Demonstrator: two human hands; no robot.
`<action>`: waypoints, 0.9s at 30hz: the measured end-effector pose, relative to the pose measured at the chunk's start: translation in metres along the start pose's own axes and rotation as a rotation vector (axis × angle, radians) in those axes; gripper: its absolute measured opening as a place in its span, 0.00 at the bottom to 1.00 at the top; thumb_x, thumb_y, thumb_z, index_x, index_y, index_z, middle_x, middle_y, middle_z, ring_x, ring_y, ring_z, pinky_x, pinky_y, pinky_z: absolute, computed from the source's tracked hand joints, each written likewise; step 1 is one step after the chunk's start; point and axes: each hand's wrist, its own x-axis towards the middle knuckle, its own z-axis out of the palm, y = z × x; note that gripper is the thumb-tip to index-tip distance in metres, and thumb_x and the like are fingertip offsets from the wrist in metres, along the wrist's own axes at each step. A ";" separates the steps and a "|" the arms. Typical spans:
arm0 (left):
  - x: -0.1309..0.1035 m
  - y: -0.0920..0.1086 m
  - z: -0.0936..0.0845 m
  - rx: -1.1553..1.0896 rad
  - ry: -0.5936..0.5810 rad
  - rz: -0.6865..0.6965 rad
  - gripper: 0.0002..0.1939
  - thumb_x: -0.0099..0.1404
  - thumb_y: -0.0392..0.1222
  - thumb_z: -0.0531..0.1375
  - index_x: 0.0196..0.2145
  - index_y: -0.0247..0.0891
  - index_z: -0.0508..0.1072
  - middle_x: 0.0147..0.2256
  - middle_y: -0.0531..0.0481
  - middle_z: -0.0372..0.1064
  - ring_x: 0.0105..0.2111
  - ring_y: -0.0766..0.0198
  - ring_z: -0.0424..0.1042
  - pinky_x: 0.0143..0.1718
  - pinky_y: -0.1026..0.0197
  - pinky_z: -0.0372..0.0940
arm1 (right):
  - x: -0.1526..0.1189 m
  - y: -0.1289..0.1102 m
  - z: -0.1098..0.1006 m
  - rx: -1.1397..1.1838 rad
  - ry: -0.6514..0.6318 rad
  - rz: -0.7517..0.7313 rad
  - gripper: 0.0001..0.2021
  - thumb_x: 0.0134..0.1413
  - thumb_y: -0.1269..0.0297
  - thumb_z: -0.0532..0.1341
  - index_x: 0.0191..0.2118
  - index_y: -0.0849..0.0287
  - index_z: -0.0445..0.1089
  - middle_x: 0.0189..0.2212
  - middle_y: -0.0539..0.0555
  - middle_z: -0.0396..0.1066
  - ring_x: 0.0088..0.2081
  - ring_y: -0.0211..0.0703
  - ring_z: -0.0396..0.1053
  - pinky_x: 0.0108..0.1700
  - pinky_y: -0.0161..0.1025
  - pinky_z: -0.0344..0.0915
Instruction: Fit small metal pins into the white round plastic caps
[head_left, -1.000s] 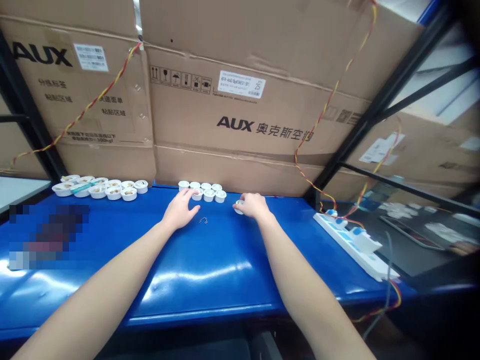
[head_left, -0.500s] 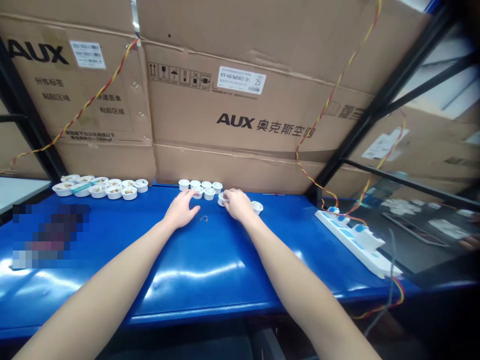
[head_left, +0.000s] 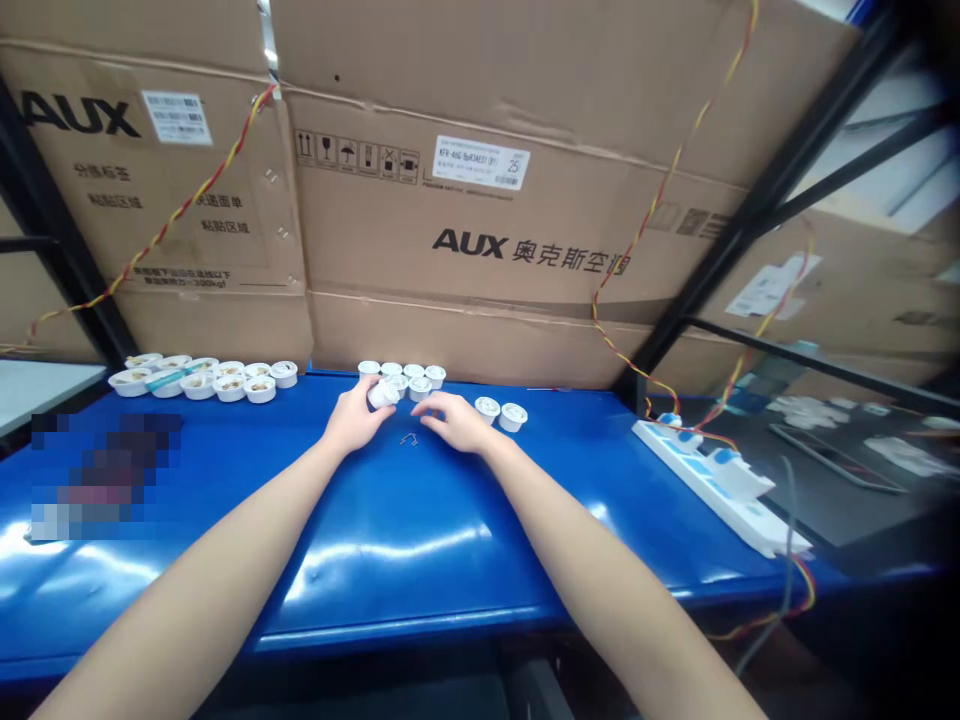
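A small white lidded cup [head_left: 382, 393] is tilted in my left hand [head_left: 354, 415], closed around it between thumb and fingers. Just behind it stands a cluster of similar white cups [head_left: 420, 389], in two short rows. My right hand [head_left: 454, 422] is held palm down with its fingers bent and apart, nothing visible in them. Beside its wrist, two white cups [head_left: 487, 408] sit on the blue table [head_left: 420, 500]. Between my hands lies a small bent metal piece [head_left: 409, 439], too small to name.
At the back left, several open white cups [head_left: 199, 386] hold brownish bits, a teal strip across some. A pixelated dark item [head_left: 112, 475] lies in front. A white power strip [head_left: 720, 490] runs along the right edge. Cardboard [head_left: 465, 280] walls the back; a twisted wire [head_left: 637, 240] hangs there.
My left hand, earlier empty beside the cluster, now holds a tilted cup. The cup at my right fingertips has gone from there, and that hand has moved left, uncovering a cup by its wrist.
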 end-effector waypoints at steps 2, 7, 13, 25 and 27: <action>0.000 -0.002 0.001 0.008 0.002 -0.003 0.23 0.56 0.44 0.63 0.50 0.43 0.67 0.45 0.48 0.75 0.45 0.51 0.74 0.47 0.54 0.67 | -0.001 0.003 -0.002 -0.012 -0.124 -0.036 0.10 0.58 0.71 0.58 0.43 0.56 0.75 0.41 0.53 0.75 0.43 0.41 0.71 0.48 0.38 0.64; -0.001 -0.001 0.001 0.024 -0.009 -0.002 0.22 0.56 0.42 0.63 0.49 0.42 0.68 0.44 0.47 0.75 0.44 0.51 0.74 0.46 0.54 0.67 | 0.000 0.002 0.002 -0.046 -0.202 -0.081 0.11 0.57 0.70 0.60 0.45 0.55 0.76 0.40 0.54 0.74 0.42 0.41 0.70 0.48 0.38 0.64; -0.001 -0.001 0.002 0.026 -0.019 0.004 0.21 0.56 0.43 0.62 0.49 0.42 0.68 0.43 0.48 0.75 0.44 0.52 0.74 0.45 0.54 0.67 | 0.003 0.003 0.003 -0.034 -0.213 -0.091 0.10 0.57 0.69 0.61 0.43 0.55 0.76 0.39 0.54 0.73 0.40 0.40 0.70 0.46 0.38 0.64; -0.001 0.000 0.002 0.026 -0.034 0.033 0.21 0.56 0.42 0.62 0.48 0.43 0.68 0.43 0.48 0.75 0.43 0.52 0.74 0.44 0.55 0.67 | 0.003 -0.005 0.005 -0.134 -0.222 -0.036 0.07 0.57 0.70 0.60 0.40 0.55 0.73 0.39 0.53 0.72 0.41 0.41 0.68 0.44 0.37 0.62; -0.001 0.000 0.002 0.025 -0.034 0.033 0.21 0.56 0.42 0.62 0.48 0.43 0.68 0.43 0.48 0.75 0.43 0.52 0.74 0.44 0.55 0.67 | 0.003 -0.007 0.004 -0.171 -0.224 -0.008 0.07 0.56 0.70 0.60 0.40 0.55 0.73 0.38 0.53 0.72 0.41 0.42 0.68 0.43 0.36 0.62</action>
